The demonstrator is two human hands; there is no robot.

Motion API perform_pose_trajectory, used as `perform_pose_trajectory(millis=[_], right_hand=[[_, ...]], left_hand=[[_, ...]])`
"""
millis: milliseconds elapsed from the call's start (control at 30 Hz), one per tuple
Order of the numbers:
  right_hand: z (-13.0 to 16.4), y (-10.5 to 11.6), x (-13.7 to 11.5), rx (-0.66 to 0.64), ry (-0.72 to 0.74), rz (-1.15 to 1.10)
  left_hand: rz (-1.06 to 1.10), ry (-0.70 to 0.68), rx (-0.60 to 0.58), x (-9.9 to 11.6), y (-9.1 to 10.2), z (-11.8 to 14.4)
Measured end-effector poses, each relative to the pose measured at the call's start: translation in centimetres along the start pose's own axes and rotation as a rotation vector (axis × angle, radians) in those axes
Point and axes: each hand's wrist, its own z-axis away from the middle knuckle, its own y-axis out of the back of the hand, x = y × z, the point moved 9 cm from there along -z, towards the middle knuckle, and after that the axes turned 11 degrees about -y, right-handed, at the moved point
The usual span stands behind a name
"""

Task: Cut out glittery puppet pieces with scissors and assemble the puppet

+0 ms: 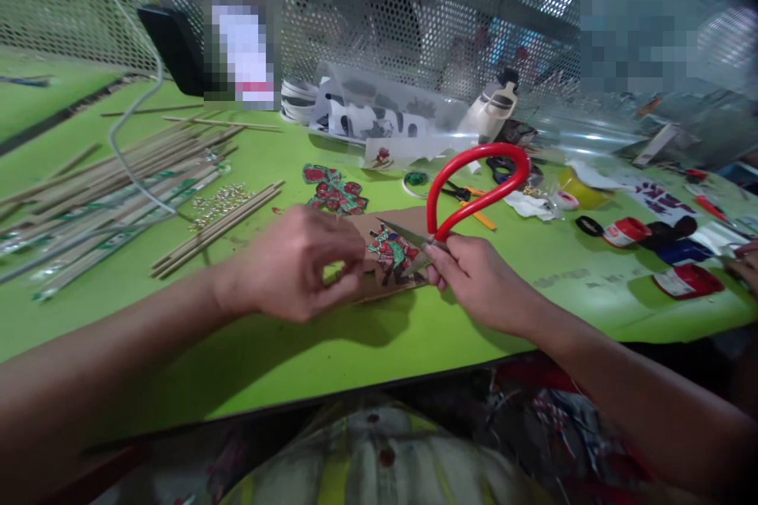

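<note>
Both hands are busy mid-frame: the left hand (296, 264) is pinched on a thin brown card sheet with a coloured figure (388, 256), the right hand (477, 280) is closed on red-looped scissors (474, 185). Light, bendy stuff, probably best gripped near the cut.

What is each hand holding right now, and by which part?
The left hand pinches the brown card with a coloured figure at its left edge. The right hand grips the red-handled scissors at the base of the loop handle.
</note>
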Motion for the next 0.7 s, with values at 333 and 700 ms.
perform_pose_trajectory(millis=[333,700], right_hand=[[0.1,0.1,-1.0,-0.042,0.099,0.064],[-1.0,0.0,-0.4,-0.102,0.045,-0.026]], left_hand=[[-0.044,-0.238,-0.256,7.5,-5.8,-0.6],[-0.263,-0.019,-0.190,3.2,-8.1,2.4]])
